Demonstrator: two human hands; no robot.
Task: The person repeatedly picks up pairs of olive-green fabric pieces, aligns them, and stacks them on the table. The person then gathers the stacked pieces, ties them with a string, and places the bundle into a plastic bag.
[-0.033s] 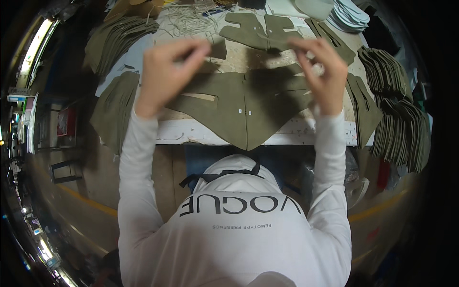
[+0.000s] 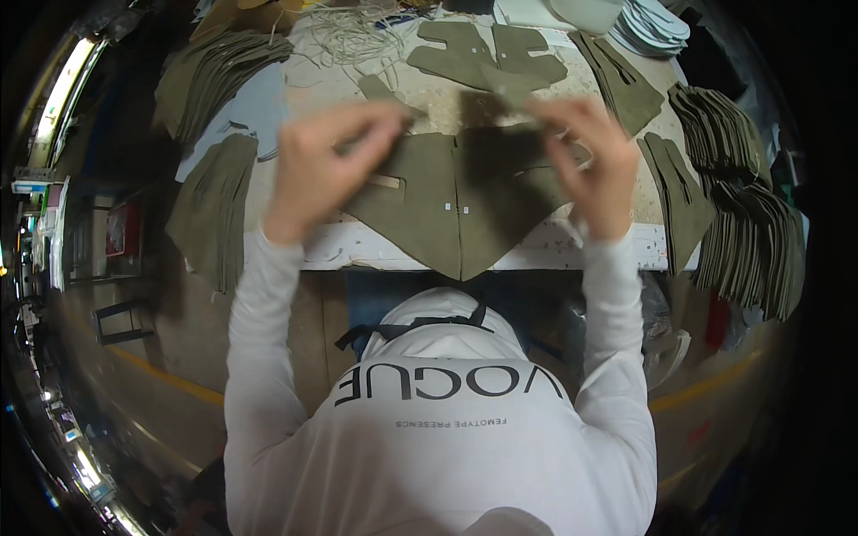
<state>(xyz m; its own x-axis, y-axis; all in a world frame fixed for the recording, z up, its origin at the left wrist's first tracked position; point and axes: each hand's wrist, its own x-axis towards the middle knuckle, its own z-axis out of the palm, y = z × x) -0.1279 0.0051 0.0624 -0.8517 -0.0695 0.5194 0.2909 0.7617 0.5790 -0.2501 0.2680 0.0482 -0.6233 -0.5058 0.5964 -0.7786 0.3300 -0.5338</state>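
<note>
Over the table, my left hand (image 2: 326, 170) is blurred, its thumb and index finger pinched; what lies between them is too smeared to make out. Beside its fingertips lies a small olive fabric piece (image 2: 377, 87). My right hand (image 2: 597, 170) is pinched too, and a blurred olive fabric piece (image 2: 514, 87) extends from its fingertips. Below both hands, a large olive fabric panel (image 2: 420, 201) lies flat, with a centre seam, slots and two small white tags. Its point hangs over the table's near edge. My right hand hides part of its right side.
Fabric stacks stand at left (image 2: 210, 80) and right (image 2: 751, 241). A similar cut panel (image 2: 451, 58) lies at the far side, near a tangle of pale cords (image 2: 349, 40). Bluish-white pieces (image 2: 652, 31) are piled far right. The white table edge (image 2: 527, 259) runs before me.
Both hands have moved slightly nearer to me, uncovering more of the small olive piece beside my left fingertips. The blurred piece at my right fingertips has changed position. The large panel stays put.
</note>
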